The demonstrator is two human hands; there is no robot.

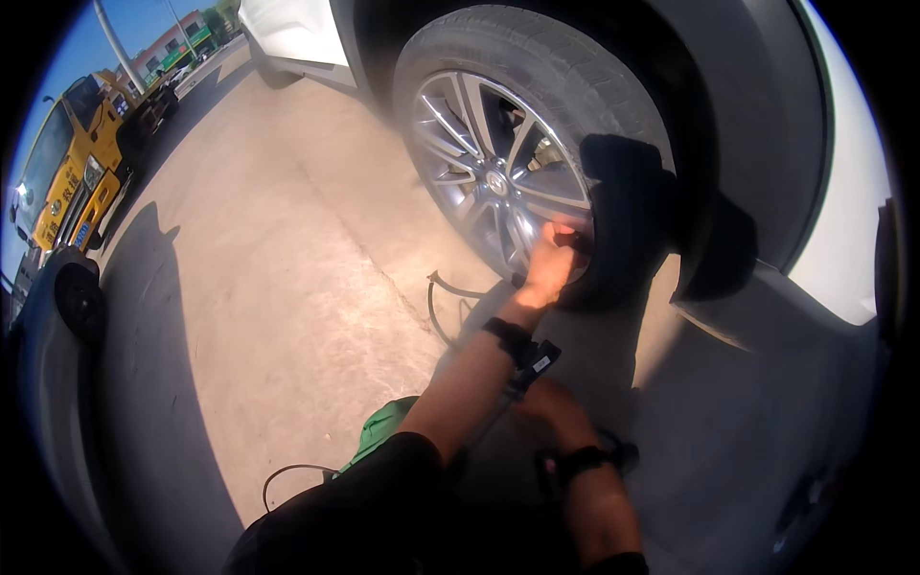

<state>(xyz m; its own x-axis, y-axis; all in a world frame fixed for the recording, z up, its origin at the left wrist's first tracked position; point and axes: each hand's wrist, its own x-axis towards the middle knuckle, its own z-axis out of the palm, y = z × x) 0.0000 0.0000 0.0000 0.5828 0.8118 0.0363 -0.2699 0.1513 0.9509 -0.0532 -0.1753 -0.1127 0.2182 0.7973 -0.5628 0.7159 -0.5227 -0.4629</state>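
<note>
My left hand (552, 261) reaches up to the lower rim of a silver alloy wheel (494, 177) on a white car (848, 230). Its fingers are closed on a small dark part at the rim edge; whether that is the valve or a hose end is unclear. A thin black hose (439, 309) curls on the concrete just left of that hand. My right hand (544, 401) hangs lower, in shadow near the ground under my left forearm, and its fingers are hard to make out. Both wrists wear black straps.
The black tyre (537, 57) fills the wheel arch. A green object (383, 429) and a thin cable (287, 471) lie by my knee. A yellow truck (72, 163) stands far left, a dark vehicle's wheel (79, 299) at the left edge. Concrete ground (278, 287) stretches between.
</note>
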